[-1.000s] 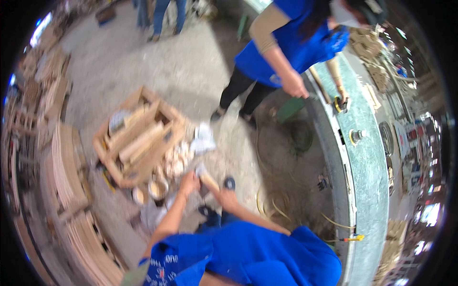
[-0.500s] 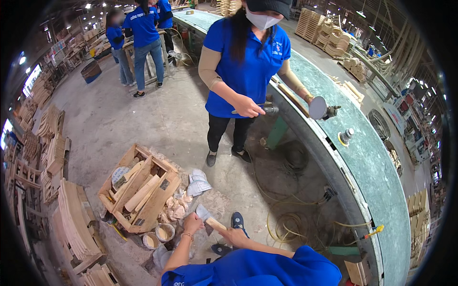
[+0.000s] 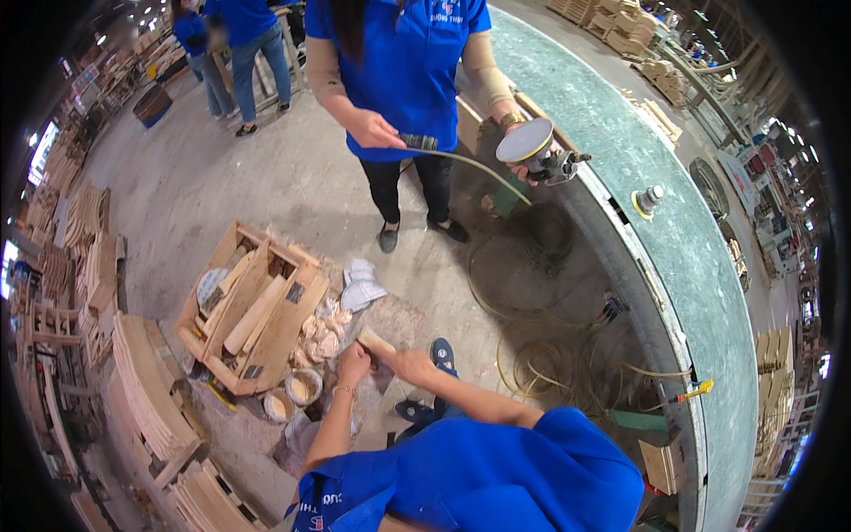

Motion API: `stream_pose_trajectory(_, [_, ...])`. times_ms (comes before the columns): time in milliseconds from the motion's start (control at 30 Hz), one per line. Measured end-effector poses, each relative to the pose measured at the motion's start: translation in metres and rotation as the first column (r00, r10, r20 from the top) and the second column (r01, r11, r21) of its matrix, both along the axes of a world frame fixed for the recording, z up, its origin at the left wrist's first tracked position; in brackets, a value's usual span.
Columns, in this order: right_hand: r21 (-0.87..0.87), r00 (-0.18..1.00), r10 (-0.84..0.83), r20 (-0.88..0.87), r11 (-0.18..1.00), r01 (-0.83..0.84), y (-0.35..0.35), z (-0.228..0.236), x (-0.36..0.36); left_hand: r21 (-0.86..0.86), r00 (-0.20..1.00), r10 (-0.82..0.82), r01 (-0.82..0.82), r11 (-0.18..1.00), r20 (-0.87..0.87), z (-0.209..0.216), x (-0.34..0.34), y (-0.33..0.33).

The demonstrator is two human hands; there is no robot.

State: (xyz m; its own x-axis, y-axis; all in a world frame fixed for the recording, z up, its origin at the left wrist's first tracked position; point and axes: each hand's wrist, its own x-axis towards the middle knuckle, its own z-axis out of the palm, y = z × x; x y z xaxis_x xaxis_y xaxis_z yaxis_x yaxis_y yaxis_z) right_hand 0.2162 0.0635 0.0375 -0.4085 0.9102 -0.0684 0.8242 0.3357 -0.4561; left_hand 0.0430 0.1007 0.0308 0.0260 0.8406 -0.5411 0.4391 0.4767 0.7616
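Low over the floor, my right hand (image 3: 414, 367) is closed around a putty knife (image 3: 378, 344), whose pale wooden handle points up and left. Its blade does not show clearly now. Close against that handle sits my left hand (image 3: 353, 364), fingers curled; what they hold, if anything, is hidden. Two small tubs of beige paste (image 3: 304, 387) stand left of my left hand. Just above them lies a heap of crumpled beige pieces (image 3: 321, 335), next to a wooden toolbox (image 3: 297, 310) with rolls and wood pieces inside.
Facing me, a co-worker (image 3: 403, 84) in blue holds a disc sander (image 3: 536, 151) and a dark hose fitting (image 3: 418, 141). A long green curved table (image 3: 700, 293) runs along the right. Coiled yellow hoses (image 3: 536, 368) lie beneath it. Stacked curved wood (image 3: 151, 390) stands left.
The putty knife has turned: its broad blade showed beside my left hand before, and now the wooden handle end does. The co-worker's sander has come nearer the hose fitting. The view has shifted.
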Motion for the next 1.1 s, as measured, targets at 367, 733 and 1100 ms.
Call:
stream_pose_trajectory(367, [-0.154, 0.995, 0.054, -0.084, 0.986, -0.066, -0.017, 0.008, 0.017, -0.077, 1.000, -0.001, 0.001, 0.997, 0.000, -0.004, -0.005, -0.001])
stream_pose_trajectory(733, [-0.222, 0.999, 0.029, -0.014, 0.975, -0.031, -0.035, 0.010, 0.028, -0.085, 0.999, -0.036, 0.036, 0.996, 0.011, -0.015, -0.011, -0.005])
stream_pose_trajectory(1100, [-0.160, 0.995, 0.050, 0.085, 0.986, -0.035, -0.052, -0.008, 0.033, -0.045, 0.999, 0.009, -0.011, 0.999, -0.043, -0.023, -0.016, -0.004])
